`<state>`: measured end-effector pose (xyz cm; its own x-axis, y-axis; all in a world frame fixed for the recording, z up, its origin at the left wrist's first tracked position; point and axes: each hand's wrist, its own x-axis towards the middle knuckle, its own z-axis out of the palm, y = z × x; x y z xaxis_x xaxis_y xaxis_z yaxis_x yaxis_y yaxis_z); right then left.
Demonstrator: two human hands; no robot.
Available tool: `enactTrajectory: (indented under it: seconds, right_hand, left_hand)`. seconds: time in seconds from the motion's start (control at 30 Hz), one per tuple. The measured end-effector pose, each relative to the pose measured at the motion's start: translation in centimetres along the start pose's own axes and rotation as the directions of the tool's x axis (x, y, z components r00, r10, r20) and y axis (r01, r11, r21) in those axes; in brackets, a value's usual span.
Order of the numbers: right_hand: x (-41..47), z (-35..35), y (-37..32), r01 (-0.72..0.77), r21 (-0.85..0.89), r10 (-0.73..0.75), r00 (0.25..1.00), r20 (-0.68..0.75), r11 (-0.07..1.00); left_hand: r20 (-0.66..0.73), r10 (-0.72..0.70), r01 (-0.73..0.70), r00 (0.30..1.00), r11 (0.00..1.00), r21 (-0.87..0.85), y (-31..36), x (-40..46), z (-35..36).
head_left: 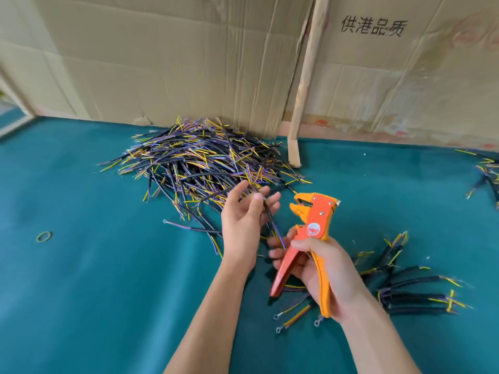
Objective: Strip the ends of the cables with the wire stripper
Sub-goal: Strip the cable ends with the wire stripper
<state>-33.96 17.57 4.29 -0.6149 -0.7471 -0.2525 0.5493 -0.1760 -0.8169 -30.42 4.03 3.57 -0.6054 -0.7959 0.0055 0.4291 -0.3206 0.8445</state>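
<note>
From the head camera I see my left hand (244,225) pinching one black cable (270,217), its lower end reaching toward my right hand (318,268). That grip wraps the orange wire stripper (313,225), head up, just beside the cable. The cable pile (199,160) lies behind on the green bench (94,265).

Cable pile (199,163) lies behind wire stripper (310,238).

Teal table (81,279) bears cable pile (199,160), rubber band (44,236).
</note>
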Motion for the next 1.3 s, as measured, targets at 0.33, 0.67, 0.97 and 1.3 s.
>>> enactTrajectory:
  seconds: [0.33, 0.67, 0.97, 1.3]
  right_hand:
    - [-1.0, -1.3, -1.4, -0.08, -0.063, 0.081, 0.996, 0.023, 0.995]
    - [-0.2, -3.1, -1.5, 0.124, 0.217, -0.068, 0.967, -0.245, 0.968]
    - [-0.6, -1.7, -1.1, 0.031, 0.197, -0.029, 1.0, -0.011, 0.98]
    - [-0.6, -0.7, -0.9, -0.044, 0.01, 0.043, 0.997, 0.063, 0.999]
  left_hand:
    - [0.153, -0.196, 0.21, 0.969, 0.974, -0.081, 1.1, 0.8, -1.8]
    - [0.282, -0.07, 0.057, 0.957, 0.997, 0.054, 3.1, 1.0, -1.5]
    - [0.299, -0.063, -0.098, 0.952, 0.863, 0.496, 1.0, 0.4, -1.4]
    - [0.297, 0.016, -0.164, 0.955, 0.861, 0.482, 0.4, 0.5, -1.2]
